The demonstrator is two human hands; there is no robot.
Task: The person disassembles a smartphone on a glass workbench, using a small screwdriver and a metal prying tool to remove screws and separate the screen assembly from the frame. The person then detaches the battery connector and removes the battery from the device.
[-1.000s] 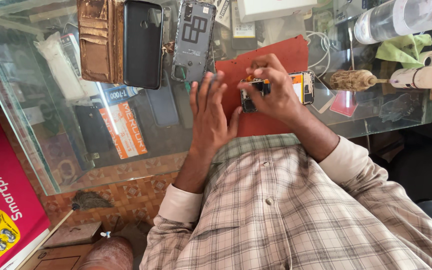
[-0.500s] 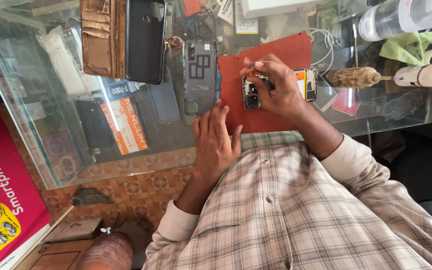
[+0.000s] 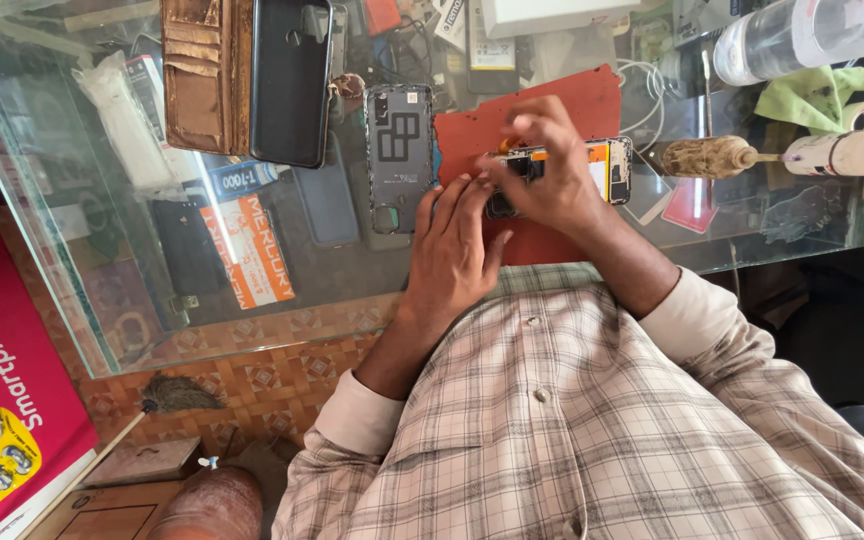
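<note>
Both hands over red rectangular work mat (image 3: 472, 135) on glass worktop (image 3: 102, 300). Right hand (image 3: 552, 165) curled around opened smartphone with exposed orange-and-black internals (image 3: 607, 165), gripping its middle; phone lies on mat's edge. Left hand (image 3: 457, 245) flat, fingers spread narrow, fingertips touching phone's near end. Detached grey phone back panel (image 3: 399, 150) just beside mat. Black phone case (image 3: 292, 80) and brown leather wallet (image 3: 197, 75) further along. Wooden-handled brush (image 3: 707, 157) near phone's far end.

Head camera — looking down (close).

Opened phone (image 3: 607, 165) lies on mat (image 3: 572, 105), back cover (image 3: 399, 150) beside.
</note>
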